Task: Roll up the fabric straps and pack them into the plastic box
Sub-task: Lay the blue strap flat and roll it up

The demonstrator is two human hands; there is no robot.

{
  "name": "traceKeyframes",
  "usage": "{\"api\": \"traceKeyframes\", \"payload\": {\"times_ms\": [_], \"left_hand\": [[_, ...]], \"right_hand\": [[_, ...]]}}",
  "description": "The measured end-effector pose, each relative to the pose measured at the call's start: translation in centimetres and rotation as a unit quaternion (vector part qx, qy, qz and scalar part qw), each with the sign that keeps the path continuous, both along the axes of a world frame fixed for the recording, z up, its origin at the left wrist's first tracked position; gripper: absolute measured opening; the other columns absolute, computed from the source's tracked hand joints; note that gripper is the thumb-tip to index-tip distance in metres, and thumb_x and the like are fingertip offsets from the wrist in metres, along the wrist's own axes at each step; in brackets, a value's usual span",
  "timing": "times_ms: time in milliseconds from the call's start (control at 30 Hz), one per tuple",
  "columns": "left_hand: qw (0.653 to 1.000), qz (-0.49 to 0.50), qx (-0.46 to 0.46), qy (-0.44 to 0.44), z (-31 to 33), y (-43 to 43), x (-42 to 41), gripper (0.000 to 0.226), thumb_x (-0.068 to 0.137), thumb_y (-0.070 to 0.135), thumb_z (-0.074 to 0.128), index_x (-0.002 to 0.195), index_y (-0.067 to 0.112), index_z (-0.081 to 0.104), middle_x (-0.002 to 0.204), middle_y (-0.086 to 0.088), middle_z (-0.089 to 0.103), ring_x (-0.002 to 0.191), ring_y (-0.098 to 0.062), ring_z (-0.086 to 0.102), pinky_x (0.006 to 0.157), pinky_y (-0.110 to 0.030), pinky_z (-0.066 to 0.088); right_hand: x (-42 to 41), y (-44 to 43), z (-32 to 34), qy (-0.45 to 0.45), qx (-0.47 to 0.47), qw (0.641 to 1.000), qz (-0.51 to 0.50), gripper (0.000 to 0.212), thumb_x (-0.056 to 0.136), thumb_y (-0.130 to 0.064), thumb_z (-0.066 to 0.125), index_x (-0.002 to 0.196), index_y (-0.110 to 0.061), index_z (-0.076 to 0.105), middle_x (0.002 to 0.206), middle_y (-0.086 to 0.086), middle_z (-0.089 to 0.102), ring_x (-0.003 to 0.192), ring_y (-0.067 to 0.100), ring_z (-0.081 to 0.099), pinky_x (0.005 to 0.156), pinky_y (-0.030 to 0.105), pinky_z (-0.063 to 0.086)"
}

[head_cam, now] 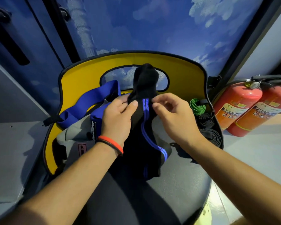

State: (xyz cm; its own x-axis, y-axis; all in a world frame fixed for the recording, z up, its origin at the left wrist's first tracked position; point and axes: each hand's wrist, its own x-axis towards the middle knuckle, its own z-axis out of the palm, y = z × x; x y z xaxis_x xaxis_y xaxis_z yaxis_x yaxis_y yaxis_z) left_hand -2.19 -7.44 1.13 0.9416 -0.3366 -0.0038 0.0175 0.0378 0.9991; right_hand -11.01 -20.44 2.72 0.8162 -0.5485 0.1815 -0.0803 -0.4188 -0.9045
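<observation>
Sky-printed blue wall (pixel 152 26) behind a grey seat (pixel 185 176) with a yellow back panel (pixel 81 75). Left of the fingers: a blue strap (pixel 88 103), loose and unrolled. Left hand (pixel 118 114): thumb on top, gripping the left edge of the black strap (pixel 145 114). The strap's blue-striped length hangs from the fingers towards the lap, and its upper end stands above them. Right hand (pixel 173 114): thumb and forefinger pinching the strap's right edge, other fingers curled and free. Right of the fingers: a green roll (pixel 197 107) and black rolls (pixel 208 125) lying close together; further right, two fire extinguishers (pixel 238 103). To roll well, square both edges between the fingers, keep the stripes centred and hold tension so the coil turns tight and even. Whether a roll has been started is hidden in the dark fabric. The plastic box cannot be made out around the finished rolls, and the strap's lower end is lost against dark clothing.
</observation>
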Motion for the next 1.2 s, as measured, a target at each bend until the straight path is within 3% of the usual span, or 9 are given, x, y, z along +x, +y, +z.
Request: {"api": "traceKeyframes", "payload": {"times_ms": [233, 333, 533, 667, 767, 900, 1000, 1067, 1200], "left_hand": [[0.997, 0.025, -0.032, 0.071, -0.9, -0.6, 0.2, 0.016, 0.098, 0.013, 0.061, 0.107, 0.023, 0.072, 0.103, 0.012, 0.076, 0.105, -0.006, 0.070, 0.102, -0.036, 0.052], [0.998, 0.021, -0.012, 0.065, -0.7, -1.0, 0.0, 0.048, 0.093, 0.028, 0.063, 0.139, 0.015, 0.057, 0.125, 0.005, 0.069, 0.116, -0.006, 0.064, 0.105, -0.036, 0.050], [0.998, 0.051, 0.017, 0.034, -0.9, -1.2, -0.5, 0.046, 0.099, 0.031, 0.054, 0.144, 0.022, 0.052, 0.137, 0.004, 0.062, 0.123, -0.009, 0.060, 0.108, -0.039, 0.048], [0.998, 0.055, 0.003, 0.027, -0.8, -1.6, -0.9, 0.038, 0.104, 0.027, 0.051, 0.141, 0.020, 0.056, 0.125, 0.009, 0.067, 0.113, -0.003, 0.063, 0.103, -0.029, 0.050], [0.999, 0.004, 0.033, 0.024, -0.6, -1.5, -0.8, 0.025, 0.104, 0.026, 0.052, 0.126, 0.029, 0.063, 0.098, 0.028, 0.069, 0.094, 0.016, 0.061, 0.090, -0.013, 0.047], [0.973, -0.056, 0.170, -0.149, 0.2, -0.9, -0.2, 0.019, 0.101, 0.027, 0.058, 0.118, 0.024, 0.066, 0.100, 0.023, 0.063, 0.085, 0.025, 0.053, 0.075, 0.002, 0.039], [0.969, -0.064, 0.179, -0.156, 0.8, -0.2, 1.0, 0.021, 0.096, 0.033, 0.062, 0.098, 0.014, 0.072, 0.092, 0.000, 0.074, 0.091, -0.005, 0.069, 0.083, -0.027, 0.057], [0.983, -0.076, 0.134, -0.095, 1.2, 0.1, 1.7, 0.028, 0.092, 0.036, 0.064, 0.096, 0.009, 0.072, 0.097, -0.014, 0.075, 0.098, -0.028, 0.071, 0.092, -0.047, 0.057], [0.991, -0.111, 0.003, 0.070, 0.8, 0.3, 2.4, 0.017, 0.100, 0.011, 0.058, 0.107, 0.009, 0.073, 0.108, -0.010, 0.076, 0.104, -0.021, 0.072, 0.089, -0.033, 0.057]], "right_hand": [[-0.3, -0.5, -0.4, 0.044, -0.059, 0.996, -0.042, 0.029, 0.101, -0.032, 0.061, 0.123, -0.020, 0.073, 0.097, -0.005, 0.074, 0.094, 0.017, 0.069, 0.089, 0.039, 0.055], [-0.2, -0.9, -0.6, 0.079, -0.042, 0.995, -0.032, 0.028, 0.103, -0.032, 0.056, 0.103, -0.014, 0.079, 0.073, -0.006, 0.071, 0.079, 0.018, 0.069, 0.079, 0.039, 0.057], [-0.4, -0.3, -0.5, 0.099, -0.003, 0.995, 0.002, 0.030, 0.103, -0.032, 0.057, 0.089, -0.018, 0.079, 0.069, 0.000, 0.073, 0.060, 0.006, 0.070, 0.064, 0.030, 0.057], [-0.4, -0.1, -0.8, 0.077, 0.060, 0.995, -0.010, 0.026, 0.101, -0.030, 0.061, 0.088, -0.019, 0.080, 0.069, 0.005, 0.074, 0.065, 0.017, 0.072, 0.077, 0.049, 0.061], [-0.4, -0.3, -0.6, 0.051, 0.125, 0.990, -0.041, 0.025, 0.101, -0.025, 0.062, 0.082, -0.019, 0.078, 0.066, 0.009, 0.071, 0.058, 0.011, 0.063, 0.072, 0.043, 0.061], [-0.1, -1.5, -0.5, 0.040, 0.110, 0.991, -0.061, 0.034, 0.100, -0.030, 0.062, 0.076, -0.009, 0.077, 0.061, 0.008, 0.064, 0.060, 0.012, 0.055, 0.067, 0.042, 0.051], [-0.2, -2.1, -0.5, 0.027, 0.102, 0.994, -0.019, 0.041, 0.100, -0.033, 0.062, 0.083, 0.003, 0.070, 0.067, 0.006, 0.052, 0.065, 0.013, 0.045, 0.066, 0.034, 0.040], [-0.4, -2.7, -0.4, 0.050, 0.118, 0.991, 0.043, 0.035, 0.100, -0.036, 0.061, 0.085, -0.007, 0.074, 0.075, -0.003, 0.063, 0.072, 0.010, 0.054, 0.073, 0.028, 0.045], [-0.6, -3.2, -1.8, 0.133, 0.218, 0.949, 0.184, 0.035, 0.102, -0.039, 0.053, 0.121, -0.017, 0.072, 0.125, -0.005, 0.072, 0.121, 0.011, 0.064, 0.114, 0.033, 0.042]]}}
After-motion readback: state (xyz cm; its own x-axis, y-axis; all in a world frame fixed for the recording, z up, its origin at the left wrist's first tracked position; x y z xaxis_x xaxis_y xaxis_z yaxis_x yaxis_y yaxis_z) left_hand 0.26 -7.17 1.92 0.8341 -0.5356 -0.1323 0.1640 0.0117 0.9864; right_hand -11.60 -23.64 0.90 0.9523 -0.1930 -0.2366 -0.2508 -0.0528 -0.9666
